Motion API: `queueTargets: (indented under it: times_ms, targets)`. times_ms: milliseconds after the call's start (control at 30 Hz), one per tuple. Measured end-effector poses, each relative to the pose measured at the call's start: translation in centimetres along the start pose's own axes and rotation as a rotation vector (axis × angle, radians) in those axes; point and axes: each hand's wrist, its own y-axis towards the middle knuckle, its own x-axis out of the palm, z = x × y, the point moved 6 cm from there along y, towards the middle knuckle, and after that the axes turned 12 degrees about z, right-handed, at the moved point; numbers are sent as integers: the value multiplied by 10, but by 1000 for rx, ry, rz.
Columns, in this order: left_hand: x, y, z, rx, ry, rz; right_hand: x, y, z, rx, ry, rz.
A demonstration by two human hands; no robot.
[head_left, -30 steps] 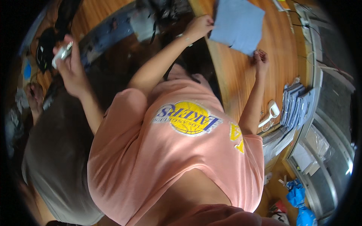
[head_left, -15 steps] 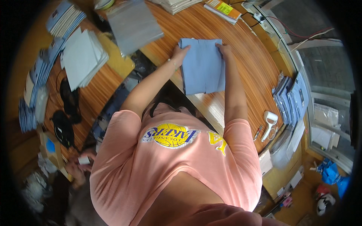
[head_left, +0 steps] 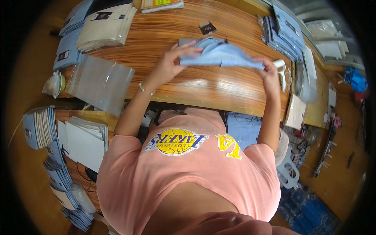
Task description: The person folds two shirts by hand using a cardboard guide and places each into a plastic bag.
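A folded light-blue garment (head_left: pixel 221 55) is held up over the wood-grain table, its top layer bulging and partly smeared by motion. My left hand (head_left: pixel 177 58) grips its left end, fingers over the cloth. At the right corner, my right hand (head_left: pixel 269 72) pinches the edge between thumb and fingers. Just beyond the garment lies a small black square tag (head_left: pixel 207 28) on the table (head_left: pixel 156 29). Close beside my right hand is a white lint roller (head_left: pixel 280 72).
A clear plastic bag (head_left: pixel 100 82) overhangs the table's front left edge. Beige folded garments (head_left: pixel 105 29) are stacked at the far left, blue packed ones (head_left: pixel 284 35) at the far right. White sheets (head_left: pixel 86 141) lie on the left side table.
My view has turned, so the table's edge now runs across. The garment has gone from flat and upright to lifted, bunched and sideways. My hands have spread farther apart.
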Motion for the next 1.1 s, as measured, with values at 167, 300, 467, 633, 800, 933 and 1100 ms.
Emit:
queueTargets:
  times_ms: [167, 300, 467, 633, 800, 933, 1100]
  targets:
    - [62, -98, -70, -175, 162, -238, 21, -103, 142, 8, -36, -3]
    - [66, -142, -68, -147, 339, -402, 34, -140, 152, -131, -444, -46]
    - [57, -143, -88, -628, 3, 47, -6, -134, 198, 278, -228, 249]
    - [75, -153, -116, -1050, -180, -67, 19, -121, 223, 565, 152, 63]
    - [79, -164, -119, -1159, -259, -68, 20, -118, 222, 768, 215, -58]
    - [81, -184, -108, -1112, -163, 11, 25, -136, 239, 751, 320, -105]
    - [72, -166, -76, -975, 81, 15, 12, -113, 224, 429, -57, -32]
